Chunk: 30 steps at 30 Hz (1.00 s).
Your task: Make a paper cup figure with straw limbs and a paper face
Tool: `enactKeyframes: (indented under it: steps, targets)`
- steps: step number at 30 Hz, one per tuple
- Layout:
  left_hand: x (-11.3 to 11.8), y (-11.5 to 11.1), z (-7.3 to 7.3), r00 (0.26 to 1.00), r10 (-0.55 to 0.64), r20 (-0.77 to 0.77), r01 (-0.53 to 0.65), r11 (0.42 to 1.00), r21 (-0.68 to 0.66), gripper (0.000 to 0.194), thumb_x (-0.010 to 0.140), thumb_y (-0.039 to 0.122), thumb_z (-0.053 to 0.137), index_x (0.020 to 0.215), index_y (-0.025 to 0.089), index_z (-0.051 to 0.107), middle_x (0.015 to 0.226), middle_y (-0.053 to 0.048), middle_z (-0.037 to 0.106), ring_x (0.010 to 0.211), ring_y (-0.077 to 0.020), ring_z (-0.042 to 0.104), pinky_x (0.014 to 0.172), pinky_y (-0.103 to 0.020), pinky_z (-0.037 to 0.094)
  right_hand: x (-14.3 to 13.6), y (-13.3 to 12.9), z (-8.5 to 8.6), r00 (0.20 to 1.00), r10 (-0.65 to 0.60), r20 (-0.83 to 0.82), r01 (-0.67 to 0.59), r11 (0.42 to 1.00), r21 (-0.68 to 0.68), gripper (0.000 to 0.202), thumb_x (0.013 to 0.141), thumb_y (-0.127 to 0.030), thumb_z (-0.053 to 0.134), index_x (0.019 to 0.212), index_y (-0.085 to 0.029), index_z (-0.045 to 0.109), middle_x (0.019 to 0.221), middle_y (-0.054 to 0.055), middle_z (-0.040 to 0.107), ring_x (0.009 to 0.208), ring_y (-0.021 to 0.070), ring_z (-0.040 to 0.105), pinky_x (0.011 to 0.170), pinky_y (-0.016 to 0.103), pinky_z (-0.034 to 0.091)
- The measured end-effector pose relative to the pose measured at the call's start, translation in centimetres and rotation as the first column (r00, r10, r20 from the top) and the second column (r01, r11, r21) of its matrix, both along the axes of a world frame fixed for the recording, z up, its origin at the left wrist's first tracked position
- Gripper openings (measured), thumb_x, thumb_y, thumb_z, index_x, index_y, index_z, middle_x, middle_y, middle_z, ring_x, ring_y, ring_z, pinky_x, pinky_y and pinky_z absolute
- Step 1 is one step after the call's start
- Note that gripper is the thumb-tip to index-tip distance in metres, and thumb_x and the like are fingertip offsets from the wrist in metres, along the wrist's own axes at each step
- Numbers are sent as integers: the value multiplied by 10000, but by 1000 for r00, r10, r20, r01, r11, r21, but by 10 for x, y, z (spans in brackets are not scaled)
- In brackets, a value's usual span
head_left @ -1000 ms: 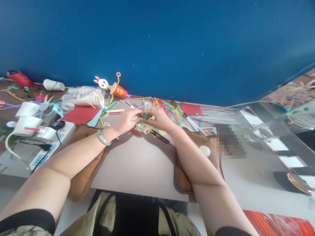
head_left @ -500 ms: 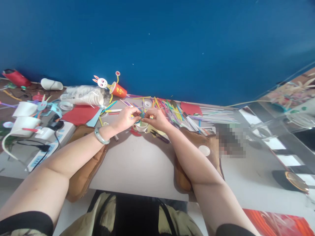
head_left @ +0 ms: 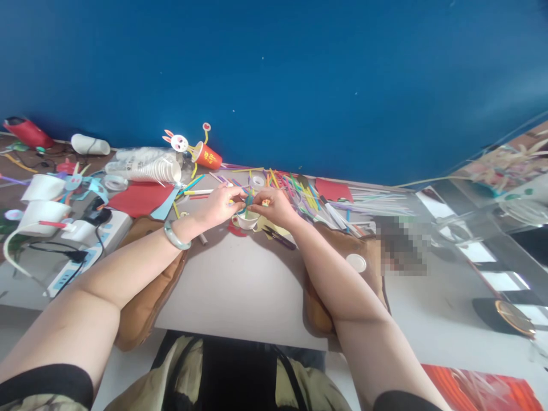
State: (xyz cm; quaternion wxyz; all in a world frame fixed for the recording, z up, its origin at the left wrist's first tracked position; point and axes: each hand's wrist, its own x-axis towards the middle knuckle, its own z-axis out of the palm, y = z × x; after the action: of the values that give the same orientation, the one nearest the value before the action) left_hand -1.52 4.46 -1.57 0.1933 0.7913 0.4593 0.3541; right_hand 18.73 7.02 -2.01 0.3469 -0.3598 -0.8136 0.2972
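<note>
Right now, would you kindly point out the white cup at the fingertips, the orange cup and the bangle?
White cup (head_left: 248, 224): head view, on its outer wall.
Orange cup (head_left: 211, 158): head view, on its side.
Bangle (head_left: 174, 237): head view, on its band.

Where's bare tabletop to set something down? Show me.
Bare grey tabletop lies between padded brown cushions, nearer than the small white cup; more, between the right elbow and the round gold-rimmed object. Crowded: along the blue wall, under thin colourful sticks.

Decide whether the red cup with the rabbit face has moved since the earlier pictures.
No: judged against the blue wall behind it, the red cup keeps the same place.
</note>
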Motion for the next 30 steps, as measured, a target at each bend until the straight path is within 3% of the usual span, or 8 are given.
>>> enactKeyframes:
  steps: [3,10,18,25,30]
  targets:
    - [2,-1,4,1000,6,-8,-6,1000,19,95,851,213,661,917,187,725,952,-64,772,964,-228,678,985,-399,473,1,1,0,999,-11,32,9,999,48,222,764,-280,759,613,-199,618,684,10,661,736,177,590,776,330,404]
    - [2,1,3,998,9,61,-13,998,63,179,899,326,650,911,186,760,941,-67,788,876,-203,690,938,-378,480,1,0,2,996,19,91,-28,994,106,155,757,-215,727,638,-185,633,685,12,682,706,163,590,756,313,389]
    - [-2,7,0,987,-42,157,48,998,-37,169,840,307,682,773,167,750,767,-38,754,715,-166,663,706,-286,500,0,-1,0,998,35,49,-39,996,86,168,804,-260,704,660,-190,655,709,18,692,733,172,594,763,316,392]
    - [-6,11,-3,979,-52,198,76,991,-113,238,831,376,692,786,149,746,768,-54,752,733,-174,672,716,-292,519,-2,-1,0,1000,19,-14,-19,1000,6,150,777,-291,718,679,-183,683,734,36,713,750,183,629,768,318,434]
    - [-15,9,6,963,-38,267,79,987,-143,293,867,395,646,952,141,764,975,-99,781,896,-199,711,836,-315,551,4,-1,10,1000,-23,-2,22,992,-122,124,749,-279,708,801,-175,750,808,50,754,803,202,675,785,326,483]
